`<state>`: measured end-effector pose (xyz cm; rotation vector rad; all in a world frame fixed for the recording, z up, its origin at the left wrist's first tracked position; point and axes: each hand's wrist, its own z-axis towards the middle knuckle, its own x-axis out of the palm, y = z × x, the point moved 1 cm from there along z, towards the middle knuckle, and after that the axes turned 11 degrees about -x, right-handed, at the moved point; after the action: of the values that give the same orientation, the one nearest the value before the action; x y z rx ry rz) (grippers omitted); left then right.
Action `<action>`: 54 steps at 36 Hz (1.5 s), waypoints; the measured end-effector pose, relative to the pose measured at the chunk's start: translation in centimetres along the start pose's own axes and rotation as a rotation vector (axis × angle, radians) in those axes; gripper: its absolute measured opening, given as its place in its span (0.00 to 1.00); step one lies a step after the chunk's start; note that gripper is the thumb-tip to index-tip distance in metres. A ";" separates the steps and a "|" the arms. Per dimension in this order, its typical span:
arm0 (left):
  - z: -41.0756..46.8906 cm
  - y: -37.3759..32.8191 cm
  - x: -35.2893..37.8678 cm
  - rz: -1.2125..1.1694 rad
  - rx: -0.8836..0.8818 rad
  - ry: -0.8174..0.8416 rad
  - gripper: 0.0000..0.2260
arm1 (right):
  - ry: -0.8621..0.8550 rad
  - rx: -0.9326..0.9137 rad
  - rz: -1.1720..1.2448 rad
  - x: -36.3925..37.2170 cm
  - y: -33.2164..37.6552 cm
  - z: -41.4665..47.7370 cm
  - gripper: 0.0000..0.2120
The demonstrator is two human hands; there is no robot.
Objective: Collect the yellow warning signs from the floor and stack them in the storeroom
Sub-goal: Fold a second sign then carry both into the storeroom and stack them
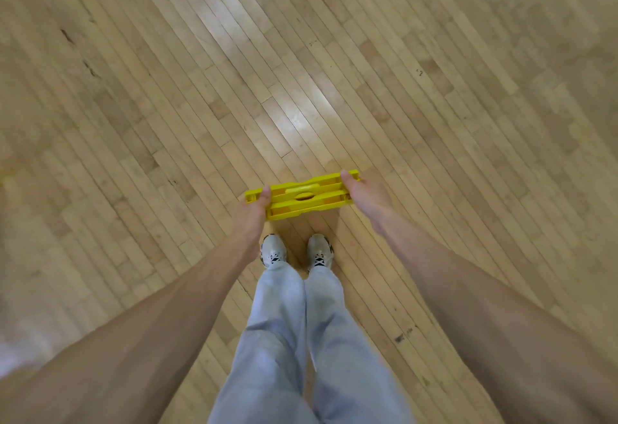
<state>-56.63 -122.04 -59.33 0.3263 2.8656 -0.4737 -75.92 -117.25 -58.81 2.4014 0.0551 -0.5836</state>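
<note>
A yellow warning sign (302,194) is seen from straight above, folded so that only its top edge and handle slot show. It hangs just ahead of my feet over the wooden floor. My left hand (249,214) grips its left end, thumb over the top. My right hand (363,194) grips its right end the same way. Both arms reach straight down. The sign's faces and lower part are hidden below its top edge.
Pale wooden strip flooring (301,72) fills the view, with a bright glare patch ahead of the sign. My white shoes (274,251) and light trousers (301,340) are directly below. No other sign or obstacle shows.
</note>
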 end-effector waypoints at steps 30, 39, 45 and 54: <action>-21.5 22.6 -31.1 -0.868 -0.019 -0.551 0.22 | 0.586 -0.845 -0.663 22.3 16.4 -30.5 0.23; -28.1 39.8 -40.2 -1.104 0.021 -0.674 0.18 | 0.776 -1.068 -0.812 34.2 11.8 -47.5 0.28; -33.6 51.1 -44.3 -1.176 -0.063 -0.870 0.16 | 0.947 -1.136 -0.833 41.4 7.0 -57.7 0.29; -39.5 67.5 -44.8 -1.403 -0.297 -1.117 0.21 | 1.353 -1.082 -0.904 49.5 -3.3 -72.1 0.17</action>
<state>-4.01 -54.47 -31.19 -1.5224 1.5648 -0.2308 -3.49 -75.88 -32.36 1.1625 1.5779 0.6877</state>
